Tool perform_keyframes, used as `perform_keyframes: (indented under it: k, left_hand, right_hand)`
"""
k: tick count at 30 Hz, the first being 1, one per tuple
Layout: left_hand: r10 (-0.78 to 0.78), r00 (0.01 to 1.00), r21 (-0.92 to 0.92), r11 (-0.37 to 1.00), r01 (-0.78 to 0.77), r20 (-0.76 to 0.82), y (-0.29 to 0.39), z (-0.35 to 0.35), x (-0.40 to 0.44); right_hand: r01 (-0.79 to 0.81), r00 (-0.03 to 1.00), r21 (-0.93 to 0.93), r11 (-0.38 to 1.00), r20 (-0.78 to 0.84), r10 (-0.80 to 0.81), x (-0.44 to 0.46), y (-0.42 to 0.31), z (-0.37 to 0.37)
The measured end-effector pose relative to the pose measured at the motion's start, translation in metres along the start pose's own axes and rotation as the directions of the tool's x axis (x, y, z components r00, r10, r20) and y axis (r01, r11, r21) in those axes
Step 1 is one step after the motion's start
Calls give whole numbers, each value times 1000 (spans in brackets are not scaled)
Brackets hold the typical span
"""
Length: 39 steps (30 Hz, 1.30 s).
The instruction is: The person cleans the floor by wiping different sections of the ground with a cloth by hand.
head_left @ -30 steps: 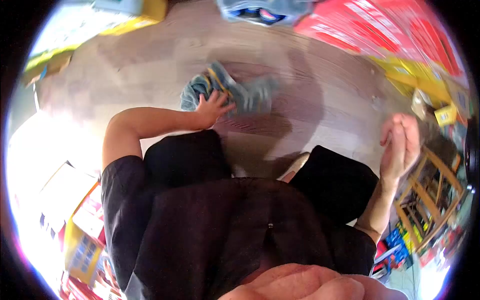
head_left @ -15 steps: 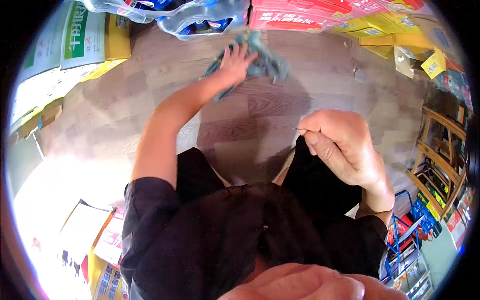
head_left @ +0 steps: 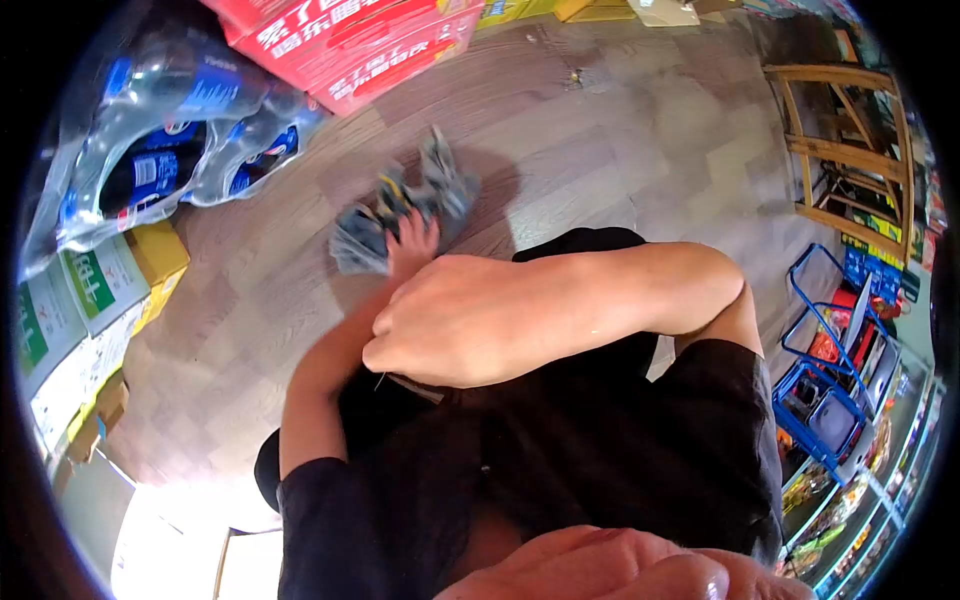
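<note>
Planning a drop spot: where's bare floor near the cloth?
Widest: floor right of the cloth, out to the wooden frame, bar a small scrap near the top. Narrower: between cloth and white-green cartons. Crowded: upper left, bottle packs and red boxes; right edge below frame.

Cloth (head_left: 402, 192) on floor (head_left: 620, 140) under left hand (head_left: 413, 245); bottles (head_left: 150, 175) left, cartons (head_left: 370, 45) ahead.

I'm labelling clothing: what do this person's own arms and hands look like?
Loose black fabric short sleeves, without visible markings, cover the upper arms. The left hand and right hand are bare, with no glove or watch visible.
</note>
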<state>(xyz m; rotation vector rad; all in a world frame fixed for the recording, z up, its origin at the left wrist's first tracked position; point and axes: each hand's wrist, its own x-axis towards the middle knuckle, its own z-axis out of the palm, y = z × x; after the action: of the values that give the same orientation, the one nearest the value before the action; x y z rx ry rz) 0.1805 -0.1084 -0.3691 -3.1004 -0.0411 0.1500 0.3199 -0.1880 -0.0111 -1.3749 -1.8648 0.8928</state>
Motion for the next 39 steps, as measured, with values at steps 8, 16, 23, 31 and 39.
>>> perform_keyframes:
  k: [8,16,23,31,39]
  left_hand:
    - [485,852,-380,839,-389,198,67,25,-25]
    - [105,929,-805,-471,362,356,-29,-155,93]
    - [2,917,-722,-616,315,398,-26,-171,105]
    - [30,788,-719,-389,576,615,-48,-141,58]
    - [-38,568,-565,-186,804,822,-94,-176,-26]
  right_hand:
    - [-145,989,-23,989,-39,144,-11,-20,-43]
    - [-49,665,576,816,-591,457,-60,133,-33]
    - [69,423,701,710,-665,615,-71,226,79]
    - [179,430,807,563,-579,693,-63,244,150]
    - [-254,946,-317,914,-280,166,-99,235,239]
